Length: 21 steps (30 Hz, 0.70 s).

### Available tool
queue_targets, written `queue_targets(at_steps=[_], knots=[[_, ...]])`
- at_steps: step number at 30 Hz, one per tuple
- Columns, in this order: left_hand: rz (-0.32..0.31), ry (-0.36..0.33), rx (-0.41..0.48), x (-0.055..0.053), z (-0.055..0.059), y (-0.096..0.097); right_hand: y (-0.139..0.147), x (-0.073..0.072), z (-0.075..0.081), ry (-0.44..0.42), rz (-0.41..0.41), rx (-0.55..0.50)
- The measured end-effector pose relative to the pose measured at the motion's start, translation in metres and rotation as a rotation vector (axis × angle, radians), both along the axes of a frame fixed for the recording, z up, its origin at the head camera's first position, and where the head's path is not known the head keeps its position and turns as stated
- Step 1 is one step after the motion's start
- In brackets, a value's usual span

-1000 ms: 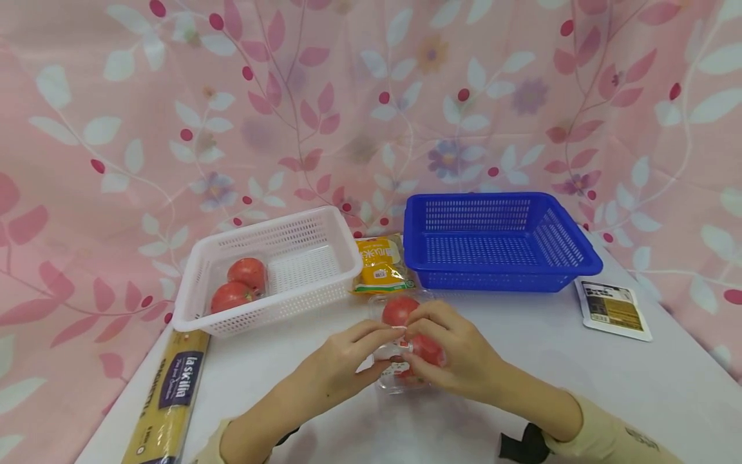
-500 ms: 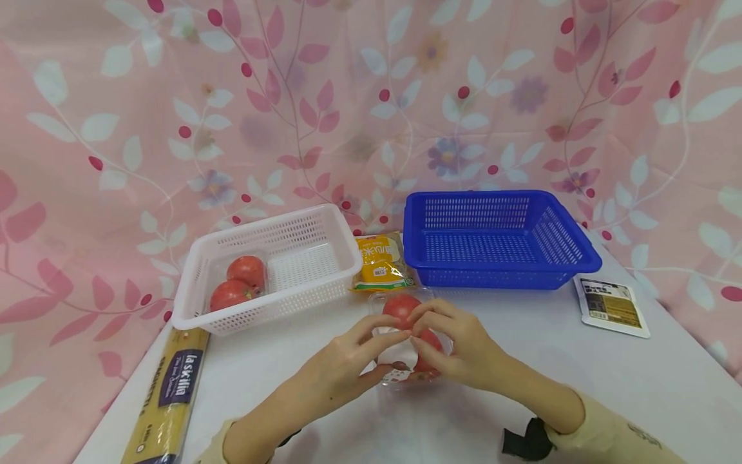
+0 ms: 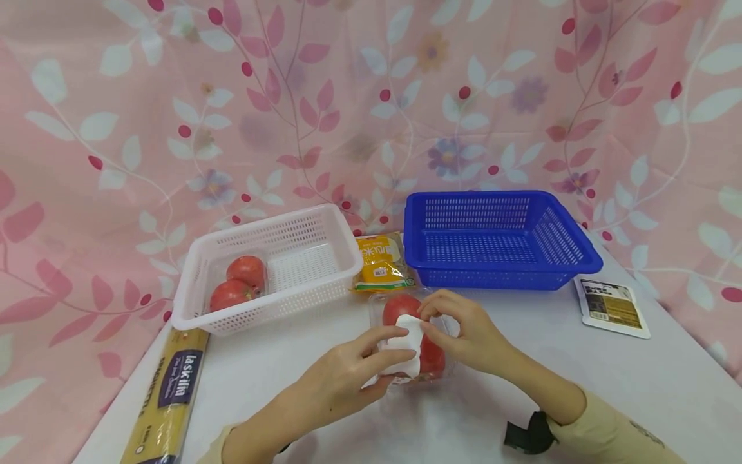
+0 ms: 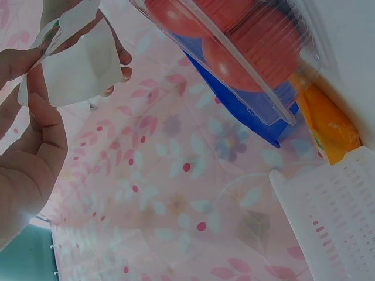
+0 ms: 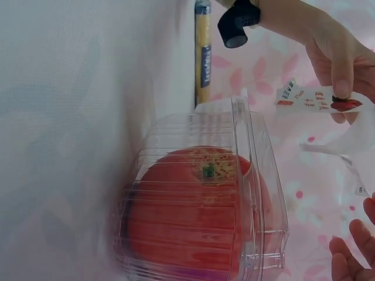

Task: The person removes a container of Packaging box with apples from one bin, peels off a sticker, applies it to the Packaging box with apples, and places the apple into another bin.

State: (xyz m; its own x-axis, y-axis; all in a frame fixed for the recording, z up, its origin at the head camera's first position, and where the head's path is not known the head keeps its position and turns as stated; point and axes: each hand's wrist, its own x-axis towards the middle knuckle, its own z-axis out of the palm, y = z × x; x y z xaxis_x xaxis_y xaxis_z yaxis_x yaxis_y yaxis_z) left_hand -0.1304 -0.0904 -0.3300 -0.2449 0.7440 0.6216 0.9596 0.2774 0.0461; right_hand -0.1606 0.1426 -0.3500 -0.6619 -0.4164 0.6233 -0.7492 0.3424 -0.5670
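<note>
A clear plastic clamshell box with red tomatoes inside stands on the table in front of me. Over it I hold a thin paper label, its plain white back turned up in the head view and a printed side with red pictures showing in the right wrist view. My left hand holds the label's left part, thumb on the printed side. The right hand pinches its upper right edge between thumb and finger. Much of the label's printed face is hidden in the head view.
A white basket at the left holds two boxed tomatoes. A blue basket stands at the back right, with a yellow grain packet between the baskets. Spaghetti lies at the left, a flat pouch at the right.
The label has lifted and turned from its printed face to its white back. My right hand has moved slightly up and right, while the left fingers have spread across it.
</note>
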Motion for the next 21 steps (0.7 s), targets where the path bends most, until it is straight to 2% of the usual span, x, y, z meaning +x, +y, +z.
queue_targets(at_steps=[7,14,21], knots=[[-0.005,-0.03,-0.031,0.003,-0.002,-0.003,0.001,-0.001,0.002,-0.001,-0.005,-0.002],[0.032,-0.131,-0.056,0.006,-0.004,-0.008,0.002,-0.002,0.003,-0.01,-0.048,-0.002],[0.054,-0.141,-0.067,0.007,-0.006,-0.017,0.004,-0.003,0.005,-0.036,-0.098,0.006]])
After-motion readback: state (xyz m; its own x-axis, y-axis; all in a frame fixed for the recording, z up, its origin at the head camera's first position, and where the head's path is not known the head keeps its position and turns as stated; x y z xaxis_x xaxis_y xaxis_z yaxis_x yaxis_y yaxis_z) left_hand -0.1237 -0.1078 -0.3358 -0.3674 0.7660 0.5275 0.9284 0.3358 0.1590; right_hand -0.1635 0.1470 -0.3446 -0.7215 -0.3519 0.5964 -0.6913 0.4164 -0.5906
